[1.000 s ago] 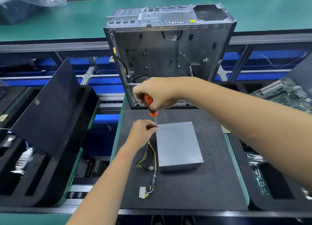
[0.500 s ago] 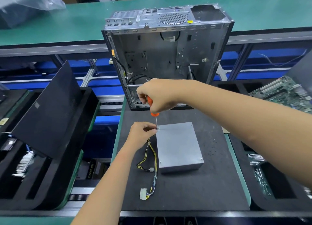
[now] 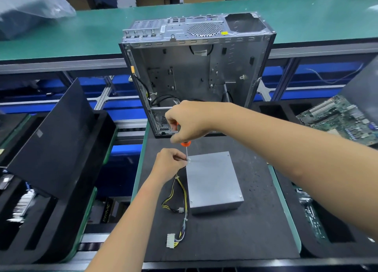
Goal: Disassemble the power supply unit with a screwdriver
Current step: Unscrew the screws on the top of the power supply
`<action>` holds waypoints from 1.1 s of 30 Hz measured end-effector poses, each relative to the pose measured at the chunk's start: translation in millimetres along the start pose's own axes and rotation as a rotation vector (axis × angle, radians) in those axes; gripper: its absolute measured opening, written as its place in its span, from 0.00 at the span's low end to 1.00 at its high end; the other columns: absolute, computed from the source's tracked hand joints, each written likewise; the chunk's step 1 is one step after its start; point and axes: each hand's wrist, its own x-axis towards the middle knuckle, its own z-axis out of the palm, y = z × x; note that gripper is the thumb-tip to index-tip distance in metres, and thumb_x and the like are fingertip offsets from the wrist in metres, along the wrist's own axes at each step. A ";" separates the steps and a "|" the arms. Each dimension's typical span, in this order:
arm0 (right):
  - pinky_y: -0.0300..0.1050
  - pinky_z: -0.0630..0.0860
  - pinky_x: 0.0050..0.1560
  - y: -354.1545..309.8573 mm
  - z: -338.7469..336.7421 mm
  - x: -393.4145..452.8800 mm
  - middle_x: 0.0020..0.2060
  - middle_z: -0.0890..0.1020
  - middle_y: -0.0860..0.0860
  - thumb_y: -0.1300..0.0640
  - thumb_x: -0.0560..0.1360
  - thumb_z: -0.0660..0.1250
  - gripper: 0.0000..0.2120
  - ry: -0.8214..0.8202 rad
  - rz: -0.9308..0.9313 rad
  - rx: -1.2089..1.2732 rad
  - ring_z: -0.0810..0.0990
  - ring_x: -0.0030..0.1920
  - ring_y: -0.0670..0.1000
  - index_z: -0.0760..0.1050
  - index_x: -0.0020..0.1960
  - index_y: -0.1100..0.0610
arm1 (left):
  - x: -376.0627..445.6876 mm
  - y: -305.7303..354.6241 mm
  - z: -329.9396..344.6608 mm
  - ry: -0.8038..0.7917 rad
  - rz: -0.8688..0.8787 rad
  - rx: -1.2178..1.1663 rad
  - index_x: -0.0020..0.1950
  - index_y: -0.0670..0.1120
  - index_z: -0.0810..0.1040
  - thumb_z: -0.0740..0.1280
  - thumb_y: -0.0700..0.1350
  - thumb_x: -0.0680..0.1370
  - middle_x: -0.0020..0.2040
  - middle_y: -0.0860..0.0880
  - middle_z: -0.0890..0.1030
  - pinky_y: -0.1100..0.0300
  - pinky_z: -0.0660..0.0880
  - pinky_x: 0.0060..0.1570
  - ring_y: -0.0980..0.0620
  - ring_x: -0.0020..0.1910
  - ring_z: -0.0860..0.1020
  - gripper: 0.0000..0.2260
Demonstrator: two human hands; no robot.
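While the power supply unit lies flat on the black mat, just in front of the open computer case, the person works its far-left corner. The right hand is curled round the orange handle of the screwdriver, whose thin shaft drops almost upright to the corner screw. The left hand sits right against that corner, fingertips pinched in close by the tip; whether they pinch the shaft, the screw or just brace the casing cannot be told from this angle.

This looks like the 1st of the lid screws: 3 more show at the other corners of the grey top, all apparently seated. So the job reads as early.

To do this step well, the shaft wants to stay square to the lid, with steady downward pressure so the tip does not ride out and chew the head. The left fingers are well placed to guide the tip and catch the screw as it lifts free, since a loose one could skip off the mat. The unit is not clamped, so it may swivel under torque; a firmer left-hand press on the casing would help. The cable bundle trails off the left side, clear of the tool.
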 end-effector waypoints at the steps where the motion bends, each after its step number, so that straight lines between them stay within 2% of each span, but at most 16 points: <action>1: 0.39 0.71 0.31 -0.5 1.1 1.1 0.36 0.82 0.51 0.48 0.76 0.63 0.12 0.005 0.023 -0.028 0.80 0.27 0.50 0.74 0.46 0.58 | 0.3 -0.3 -0.2 -0.004 -0.006 0.006 0.41 0.46 0.84 0.73 0.39 0.70 0.38 0.50 0.84 0.69 0.76 0.41 0.56 0.39 0.81 0.02; 3: 0.38 0.70 0.28 -1.4 1.9 3.1 0.36 0.85 0.52 0.49 0.79 0.58 0.16 -0.003 0.048 -0.070 0.79 0.22 0.50 0.77 0.48 0.61 | 2.0 0.4 -0.8 -0.035 -0.013 0.037 0.40 0.47 0.83 0.73 0.40 0.71 0.37 0.50 0.83 0.72 0.73 0.36 0.58 0.37 0.79 0.02; 5: 0.38 0.69 0.28 -1.8 1.1 4.5 0.38 0.84 0.53 0.54 0.77 0.61 0.13 -0.015 0.019 -0.072 0.82 0.30 0.51 0.77 0.51 0.62 | 4.7 1.9 -1.6 -0.071 -0.019 0.086 0.40 0.47 0.82 0.73 0.42 0.72 0.35 0.51 0.82 0.72 0.70 0.34 0.60 0.34 0.77 0.02; 7: 0.41 0.67 0.30 -1.8 -1.6 3.1 0.39 0.80 0.50 0.60 0.73 0.66 0.08 0.016 -0.038 -0.077 0.79 0.40 0.52 0.75 0.52 0.61 | 7.9 3.2 -2.4 -0.089 -0.036 0.123 0.40 0.46 0.82 0.73 0.43 0.72 0.33 0.53 0.80 0.72 0.68 0.31 0.62 0.31 0.75 0.02; 10: 0.40 0.64 0.31 -1.9 -3.0 -1.2 0.35 0.75 0.44 0.64 0.70 0.67 0.09 0.025 -0.080 -0.020 0.73 0.38 0.49 0.71 0.48 0.56 | 11.5 4.5 -2.3 -0.116 -0.068 0.137 0.40 0.46 0.82 0.73 0.44 0.72 0.32 0.52 0.79 0.67 0.68 0.32 0.58 0.32 0.74 0.03; 12: 0.40 0.67 0.31 -1.5 -0.8 0.3 0.36 0.78 0.48 0.57 0.73 0.67 0.06 0.013 -0.034 -0.038 0.78 0.36 0.49 0.71 0.46 0.57 | 13.5 4.1 -1.8 -0.129 -0.090 0.113 0.38 0.46 0.81 0.74 0.44 0.72 0.33 0.52 0.79 0.64 0.69 0.36 0.56 0.34 0.75 0.04; 14: 0.41 0.70 0.31 -1.2 0.1 3.5 0.36 0.82 0.51 0.45 0.78 0.61 0.16 0.003 0.058 -0.077 0.82 0.26 0.52 0.71 0.45 0.59 | 14.9 4.1 -1.3 -0.135 -0.117 0.091 0.37 0.47 0.81 0.74 0.43 0.72 0.35 0.52 0.79 0.62 0.70 0.39 0.54 0.36 0.75 0.04; 16: 0.40 0.70 0.28 -1.2 -1.7 4.5 0.34 0.82 0.53 0.46 0.82 0.55 0.20 -0.009 0.096 -0.104 0.79 0.19 0.51 0.72 0.42 0.60 | 16.5 4.4 -0.7 -0.140 -0.131 0.093 0.37 0.48 0.80 0.73 0.42 0.72 0.35 0.52 0.79 0.62 0.70 0.39 0.53 0.37 0.75 0.05; 18: 0.40 0.71 0.29 0.8 -2.9 5.6 0.36 0.83 0.53 0.52 0.80 0.59 0.13 -0.009 0.055 -0.094 0.81 0.24 0.52 0.73 0.46 0.61 | 17.3 5.4 0.4 -0.148 -0.138 0.107 0.37 0.47 0.80 0.73 0.42 0.72 0.34 0.51 0.78 0.63 0.69 0.38 0.53 0.35 0.75 0.05; 20: 0.41 0.70 0.31 3.3 -4.3 4.7 0.39 0.81 0.51 0.58 0.75 0.66 0.07 0.013 -0.017 -0.085 0.80 0.36 0.52 0.73 0.51 0.60 | 17.4 6.8 0.8 -0.153 -0.156 0.107 0.38 0.46 0.81 0.73 0.43 0.72 0.34 0.51 0.77 0.63 0.68 0.36 0.54 0.34 0.74 0.04; 23: 0.40 0.65 0.32 4.9 -4.9 0.9 0.38 0.73 0.44 0.64 0.71 0.68 0.11 0.030 -0.070 -0.023 0.72 0.41 0.49 0.73 0.51 0.56 | 17.2 7.2 -0.3 -0.161 -0.183 0.090 0.38 0.45 0.81 0.73 0.42 0.72 0.34 0.52 0.75 0.64 0.67 0.34 0.54 0.34 0.72 0.04; 26: 0.43 0.73 0.35 3.3 -0.6 2.9 0.40 0.79 0.49 0.51 0.74 0.67 0.10 0.053 -0.024 -0.053 0.80 0.41 0.53 0.73 0.49 0.57 | 17.5 7.8 -0.7 -0.173 -0.184 0.079 0.39 0.45 0.81 0.73 0.41 0.72 0.35 0.51 0.77 0.63 0.68 0.39 0.53 0.37 0.73 0.03; 28: 0.43 0.75 0.32 2.3 1.1 5.3 0.37 0.82 0.53 0.43 0.79 0.59 0.18 0.060 0.042 -0.057 0.83 0.31 0.54 0.72 0.45 0.58 | 18.1 7.9 -0.4 -0.176 -0.186 0.074 0.40 0.44 0.82 0.73 0.40 0.72 0.36 0.51 0.78 0.62 0.70 0.41 0.52 0.38 0.74 0.02; 30: 0.40 0.69 0.28 1.5 1.0 7.4 0.36 0.82 0.54 0.49 0.81 0.57 0.15 0.057 0.029 -0.077 0.82 0.28 0.52 0.73 0.46 0.60 | 19.0 7.6 -0.3 -0.174 -0.189 0.065 0.40 0.43 0.82 0.73 0.41 0.72 0.36 0.50 0.78 0.63 0.70 0.40 0.53 0.38 0.75 0.02; 32: 0.41 0.65 0.29 2.1 -1.3 6.2 0.36 0.79 0.49 0.57 0.77 0.62 0.05 0.055 -0.033 -0.053 0.77 0.35 0.49 0.73 0.49 0.59 | 19.5 7.2 -0.4 -0.174 -0.189 0.054 0.40 0.43 0.82 0.73 0.41 0.72 0.36 0.50 0.78 0.64 0.70 0.38 0.54 0.37 0.75 0.03; 33: 0.40 0.65 0.30 1.8 -2.6 4.2 0.36 0.76 0.46 0.61 0.74 0.65 0.05 0.044 -0.048 -0.026 0.74 0.37 0.47 0.72 0.49 0.57 | 19.3 6.9 -0.5 -0.174 -0.190 0.051 0.39 0.43 0.82 0.73 0.41 0.72 0.36 0.50 0.78 0.64 0.70 0.38 0.54 0.37 0.75 0.03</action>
